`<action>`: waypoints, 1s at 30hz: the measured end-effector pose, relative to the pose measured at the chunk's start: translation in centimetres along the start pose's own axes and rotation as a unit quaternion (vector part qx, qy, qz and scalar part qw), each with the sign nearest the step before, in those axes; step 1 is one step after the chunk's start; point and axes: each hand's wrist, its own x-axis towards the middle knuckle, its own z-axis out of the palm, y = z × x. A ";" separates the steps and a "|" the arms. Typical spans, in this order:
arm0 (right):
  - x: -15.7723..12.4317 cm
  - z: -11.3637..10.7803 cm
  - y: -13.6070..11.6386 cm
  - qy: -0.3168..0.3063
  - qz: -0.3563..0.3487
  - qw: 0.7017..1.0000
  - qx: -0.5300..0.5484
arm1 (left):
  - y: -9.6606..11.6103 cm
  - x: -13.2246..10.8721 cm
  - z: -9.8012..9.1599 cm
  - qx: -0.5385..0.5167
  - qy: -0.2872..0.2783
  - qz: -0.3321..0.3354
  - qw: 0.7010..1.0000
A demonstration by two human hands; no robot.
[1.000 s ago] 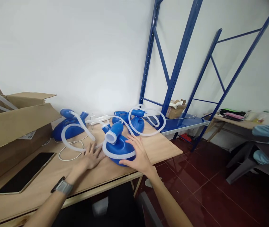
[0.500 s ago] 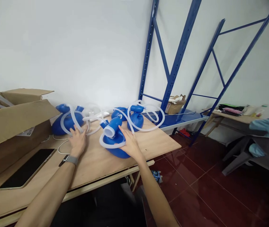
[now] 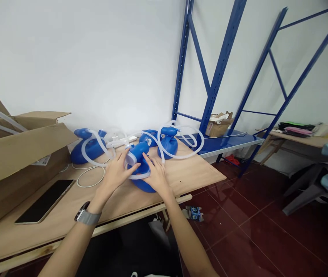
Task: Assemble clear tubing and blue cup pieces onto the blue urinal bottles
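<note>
A blue plastic urinal bottle [image 3: 143,186] stands before me on the wooden table. Its blue funnel head [image 3: 140,151] has a pale round cap facing me, and a whitish tube [image 3: 139,176] curves around its front. My left hand [image 3: 114,172] grips the funnel head from the left, thumb below the cap. From the right, my right hand [image 3: 157,176] holds the bottle's side and the tube. Similar blue bottles with tubes lie behind: one at the left [image 3: 85,151], one at the right [image 3: 169,147], and one partly hidden between them [image 3: 149,138].
An open cardboard box [image 3: 22,157] with more tubes stands on the left. A tablet [image 3: 45,201] lies in front of it, near a white cable [image 3: 90,185]. Blue metal shelving [image 3: 221,54] rises behind the table's right end. A small blue box [image 3: 195,213] is on the floor.
My left hand has moved right, from the left bottle's tube onto the front bottle's funnel head. My right hand stays on that bottle. The view has shifted slightly.
</note>
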 end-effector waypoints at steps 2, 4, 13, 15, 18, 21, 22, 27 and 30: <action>0.0 -0.1 -0.3 -0.001 0.015 1.000 0.002 | 0.2 0.3 0.5 0.000 0.016 -0.017 1.000; 0.1 -0.2 -0.5 -0.005 0.028 1.000 0.000 | -0.2 0.3 0.8 -0.029 0.028 -0.032 0.999; 0.5 0.3 0.2 0.020 0.035 0.999 0.002 | 1.0 -3.3 -2.7 -0.092 0.134 -0.087 0.983; 0.7 0.8 1.4 0.039 0.038 0.999 0.008 | 0.9 -3.9 -4.9 -0.095 0.183 -0.104 0.973; 0.9 1.3 3.4 0.070 0.041 0.997 0.002 | -0.8 -4.3 -8.0 -0.122 0.258 -0.168 0.944; 0.5 0.9 4.8 0.053 0.054 0.996 -0.038 | -3.5 -4.6 -9.2 -0.116 0.242 -0.246 0.931; 0.2 0.5 5.1 0.022 0.052 0.997 -0.050 | -4.2 -4.8 -9.0 -0.107 0.224 -0.267 0.931; -1.6 -3.7 3.6 -0.148 -0.063 0.987 -0.013 | -4.4 -5.4 -5.6 -0.080 0.158 -0.293 0.939; -1.6 -5.1 0.6 -0.175 -0.154 0.971 0.043 | -1.7 -5.5 -4.2 -0.035 0.170 -0.198 0.965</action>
